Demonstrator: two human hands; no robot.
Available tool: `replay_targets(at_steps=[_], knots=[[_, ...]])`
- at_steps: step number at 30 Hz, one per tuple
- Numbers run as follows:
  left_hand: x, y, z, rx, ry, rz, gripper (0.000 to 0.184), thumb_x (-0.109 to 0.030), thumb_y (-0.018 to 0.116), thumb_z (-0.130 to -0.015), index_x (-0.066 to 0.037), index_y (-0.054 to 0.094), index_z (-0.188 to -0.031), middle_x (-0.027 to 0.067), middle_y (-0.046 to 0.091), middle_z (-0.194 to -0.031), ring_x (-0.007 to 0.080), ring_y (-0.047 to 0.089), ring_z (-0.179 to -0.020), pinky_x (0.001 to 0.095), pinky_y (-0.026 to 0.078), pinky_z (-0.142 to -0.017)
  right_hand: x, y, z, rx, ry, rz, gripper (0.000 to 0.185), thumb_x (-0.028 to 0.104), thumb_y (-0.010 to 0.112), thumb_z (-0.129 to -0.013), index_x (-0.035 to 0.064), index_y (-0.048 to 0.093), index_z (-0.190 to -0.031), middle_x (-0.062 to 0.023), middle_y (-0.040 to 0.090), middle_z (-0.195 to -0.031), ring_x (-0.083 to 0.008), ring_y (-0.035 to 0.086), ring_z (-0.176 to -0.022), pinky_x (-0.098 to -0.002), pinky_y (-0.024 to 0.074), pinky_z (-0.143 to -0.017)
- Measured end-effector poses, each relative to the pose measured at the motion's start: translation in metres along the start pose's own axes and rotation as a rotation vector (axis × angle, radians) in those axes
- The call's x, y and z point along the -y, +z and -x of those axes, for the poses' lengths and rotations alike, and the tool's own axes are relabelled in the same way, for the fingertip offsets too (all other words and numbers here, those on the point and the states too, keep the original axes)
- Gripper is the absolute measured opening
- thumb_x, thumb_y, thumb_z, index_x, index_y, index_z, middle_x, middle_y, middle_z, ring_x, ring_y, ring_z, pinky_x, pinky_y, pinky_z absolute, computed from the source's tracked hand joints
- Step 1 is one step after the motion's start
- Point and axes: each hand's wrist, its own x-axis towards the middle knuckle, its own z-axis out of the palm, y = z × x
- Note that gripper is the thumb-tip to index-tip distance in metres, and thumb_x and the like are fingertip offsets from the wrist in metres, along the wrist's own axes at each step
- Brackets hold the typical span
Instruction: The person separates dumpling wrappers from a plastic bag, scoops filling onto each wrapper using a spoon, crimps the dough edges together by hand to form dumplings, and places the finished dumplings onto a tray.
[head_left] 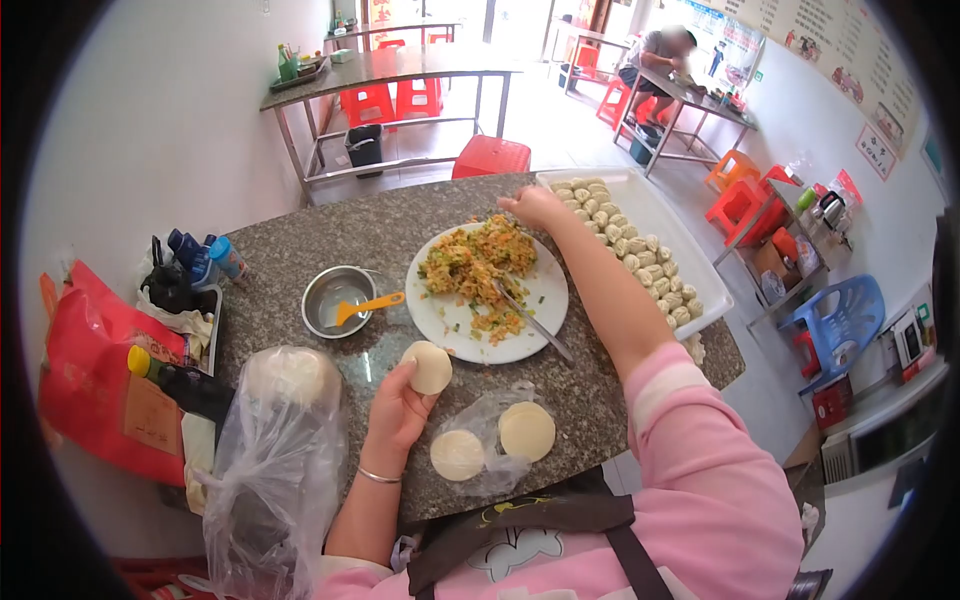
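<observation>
My left hand holds a round, pale dumpling wrapper upright between thumb and fingers, just below the plate. Past the far right rim of the white plate, my right hand is closed; whatever its fingers hold, if anything, is hidden. Chopped orange and green filling is heaped on the plate, with a metal spoon resting in it. Two stacks of wrappers, a left stack and a right stack, lie on clear plastic near me.
A white tray with rows of pleated dumplings stands at the right. Left of the plate is a metal bowl with an orange-handled scraper. A plastic bag and dark bottle crowd the left edge. A person sits far off.
</observation>
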Motion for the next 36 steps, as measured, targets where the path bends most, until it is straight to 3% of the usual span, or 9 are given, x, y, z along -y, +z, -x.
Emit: replay_targets(at_steps=[1,7,10,12,19,22,25,31,36], knots=[[-0.001,-0.002,-0.001,-0.018,0.001,0.001,0.028,-0.013,0.05,-0.094,0.003,0.051,-0.117,0.0147,0.061,-0.114,0.024,0.062,-0.104,0.0347,0.056,-0.086,0.001,0.004,-0.013,0.116,0.062,0.171,0.066,0.057,0.054,-0.085,-0.0057,0.064,-0.102,-0.0188,0.067,-0.083,-0.0266,0.066,-0.071,-0.0385,0.0507,-0.067],[-0.005,-0.002,-0.004,-0.036,0.018,0.07,0.027,-0.012,0.05,-0.094,0.003,0.052,-0.116,0.0148,0.061,-0.113,0.0242,0.062,-0.103,0.0349,0.056,-0.086,0.021,0.037,-0.056,0.297,0.066,0.201,0.091,0.077,0.051,-0.073,-0.0066,0.063,-0.109,-0.022,0.064,-0.103,-0.0327,0.065,-0.085,-0.039,0.0525,-0.074],[-0.007,-0.002,-0.005,-0.032,-0.007,0.089,0.027,-0.012,0.05,-0.094,0.002,0.052,-0.116,0.0144,0.062,-0.113,0.0241,0.063,-0.102,0.0339,0.057,-0.083,0.037,0.046,-0.073,0.357,0.128,0.264,0.076,0.07,0.06,-0.072,0.0092,0.064,-0.116,-0.0143,0.06,-0.122,-0.0303,0.058,-0.111,-0.04,0.0463,-0.092],[-0.007,-0.008,-0.006,-0.013,-0.01,0.095,0.027,-0.013,0.05,-0.094,0.002,0.052,-0.116,0.0144,0.062,-0.113,0.024,0.063,-0.102,0.0338,0.057,-0.083,0.042,0.055,-0.085,0.421,0.075,0.408,0.061,0.057,0.071,-0.07,0.015,0.066,-0.113,-0.0116,0.062,-0.118,-0.0269,0.061,-0.107,-0.0389,0.0491,-0.088],[-0.009,-0.004,-0.003,-0.038,0.016,0.091,0.026,-0.013,0.05,-0.093,0.003,0.054,-0.113,0.0147,0.062,-0.11,0.0226,0.064,-0.099,0.0326,0.056,-0.082,0.05,0.061,-0.097,0.544,0.004,0.663,0.031,0.031,0.07,-0.069,0.0097,0.072,-0.091,-0.0122,0.068,-0.099,-0.0251,0.066,-0.085,-0.0381,0.0536,-0.075],[-0.008,-0.004,-0.003,-0.049,0.024,0.089,0.027,-0.013,0.05,-0.093,0.003,0.054,-0.114,0.0147,0.062,-0.11,0.0227,0.064,-0.099,0.0325,0.056,-0.081,0.027,0.046,-0.085,0.358,0.106,0.036,0.021,0.019,0.072,-0.069,-0.0021,0.067,-0.069,-0.0144,0.067,-0.074,-0.0203,0.066,-0.065,-0.0326,0.0552,-0.061],[-0.009,-0.006,-0.004,-0.028,0.003,0.086,0.028,-0.013,0.049,-0.094,0.002,0.052,-0.117,0.0147,0.062,-0.112,0.0233,0.064,-0.1,0.0332,0.057,-0.081,0.019,0.01,-0.07,0.253,-0.023,-0.3,0.023,0.019,0.074,-0.071,-0.0021,0.067,-0.076,-0.013,0.067,-0.075,-0.016,0.065,-0.062,-0.0294,0.0555,-0.059],[-0.009,0.006,-0.001,-0.075,-0.028,0.078,0.029,-0.013,0.05,-0.093,0.003,0.051,-0.117,0.0147,0.062,-0.112,0.0235,0.064,-0.099,0.0328,0.057,-0.081,0.049,-0.044,0.01,0.538,-0.281,-0.058,0.041,0.029,0.071,-0.079,0.0015,0.063,-0.109,-0.0066,0.068,-0.085,-0.0143,0.067,-0.069,-0.0262,0.0554,-0.062],[-0.006,0.004,-0.001,-0.067,-0.017,0.024,0.029,-0.013,0.05,-0.093,0.006,0.052,-0.114,0.0173,0.061,-0.113,0.025,0.062,-0.104,0.0351,0.054,-0.088,0.027,-0.045,-0.011,0.323,-0.215,-0.137,0.035,0.033,0.064,-0.086,0.0016,0.066,-0.103,-0.0074,0.068,-0.083,-0.0146,0.067,-0.068,-0.0262,0.0533,-0.06]])
